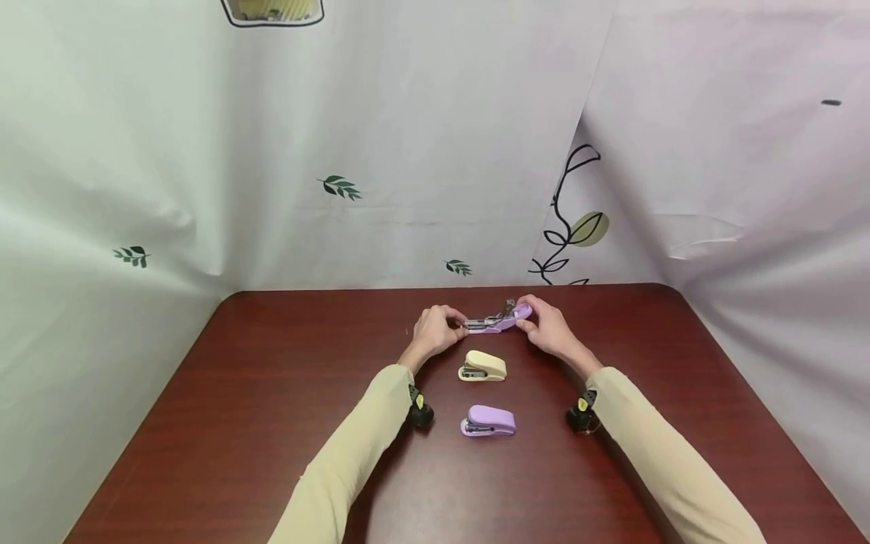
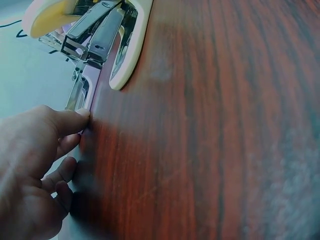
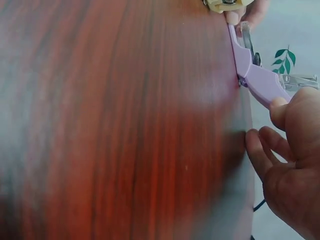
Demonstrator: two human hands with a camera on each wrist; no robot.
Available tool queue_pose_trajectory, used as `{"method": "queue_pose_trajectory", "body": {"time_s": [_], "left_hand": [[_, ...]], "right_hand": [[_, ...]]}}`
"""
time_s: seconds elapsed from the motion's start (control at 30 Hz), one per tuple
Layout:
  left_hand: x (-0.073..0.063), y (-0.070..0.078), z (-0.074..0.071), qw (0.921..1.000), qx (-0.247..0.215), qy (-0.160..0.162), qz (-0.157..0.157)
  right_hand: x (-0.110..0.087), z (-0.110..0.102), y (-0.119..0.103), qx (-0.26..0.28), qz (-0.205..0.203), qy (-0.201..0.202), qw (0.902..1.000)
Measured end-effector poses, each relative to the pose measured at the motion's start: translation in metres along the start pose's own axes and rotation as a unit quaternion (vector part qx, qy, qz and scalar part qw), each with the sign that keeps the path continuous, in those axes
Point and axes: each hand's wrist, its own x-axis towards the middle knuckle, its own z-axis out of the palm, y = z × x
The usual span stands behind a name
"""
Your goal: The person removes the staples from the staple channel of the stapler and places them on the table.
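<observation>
Opened purple stapler (image 1: 506, 325): stretched between your hands, just right of centre in the head view; the step appears to be swinging its top, opening or closing unclear.
Lower centre: a second purple stapler (image 1: 491, 417), folded, rests nearest you on the table (image 1: 272, 423).
Mid-frame: a cream stapler (image 1: 486, 364), also folded, lies between the purple pair.
Left hand (image 1: 435, 331): your thumb and finger pinch the opened stapler's base end.
Right hand (image 1: 547, 331): your grasp takes its tipped-back top.
Next move: likely calls for a steady left pinch while your right controls the hinge.
</observation>
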Motion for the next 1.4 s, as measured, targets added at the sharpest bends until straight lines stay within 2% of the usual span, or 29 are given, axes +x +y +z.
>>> {"method": "queue_pose_trajectory", "body": {"time_s": [0.13, 0.2, 0.23, 0.3, 0.4, 0.47, 0.53, 0.63, 0.73, 0.8, 0.9, 1.07, 1.27, 1.4], "left_hand": [[-0.001, -0.001, 0.0, 1.0, -0.003, -0.003, -0.002], [-0.001, -0.001, 0.001, 1.0, -0.004, -0.004, -0.003], [-0.001, -0.001, 0.001, 1.0, -0.004, -0.004, -0.002], [0.0, 0.0, 0.0, 1.0, -0.003, -0.006, -0.001], [0.0, 0.0, 0.002, 1.0, -0.001, -0.008, 0.001], [0.001, 0.001, -0.001, 1.0, 0.004, -0.007, 0.002], [0.001, 0.001, -0.002, 1.0, 0.005, -0.003, 0.002], [0.002, 0.0, -0.001, 1.0, 0.004, -0.002, 0.001], [0.002, 0.0, 0.002, 1.0, 0.004, -0.005, 0.0], [0.002, -0.001, 0.003, 1.0, 0.005, -0.007, 0.001], [0.001, -0.003, 0.004, 1.0, 0.004, -0.007, 0.002], [0.001, -0.003, 0.004, 1.0, 0.005, -0.002, 0.005], [-0.001, -0.002, 0.003, 0.9998, 0.009, -0.004, 0.018], [-0.002, -0.002, 0.003, 0.9997, 0.009, -0.001, 0.022]], "right_hand": [[0.0, -0.003, -0.001, -0.014, -0.007, -0.016, 0.9998], [-0.001, -0.007, -0.005, -0.022, -0.018, -0.009, 0.9995], [-0.002, -0.009, -0.009, -0.023, -0.028, 0.008, 0.9993], [-0.004, -0.013, -0.02, -0.025, -0.052, 0.066, 0.9961], [-0.005, -0.014, -0.038, -0.035, -0.088, 0.166, 0.9815], [-0.003, -0.013, -0.053, -0.034, -0.1, 0.191, 0.9758], [-0.001, -0.01, -0.065, -0.009, -0.086, 0.16, 0.9834], [0.002, -0.002, -0.074, 0.058, -0.02, 0.061, 0.9963], [0.004, 0.009, -0.076, 0.099, 0.06, -0.018, 0.9932], [0.005, 0.018, -0.075, 0.108, 0.094, -0.045, 0.9887], [0.008, 0.029, -0.074, 0.112, 0.113, -0.061, 0.9853], [0.014, 0.04, -0.072, 0.112, 0.121, -0.06, 0.9845], [0.017, 0.045, -0.07, 0.096, 0.135, -0.052, 0.9848], [0.019, 0.046, -0.072, 0.115, 0.157, -0.053, 0.9794]]}}
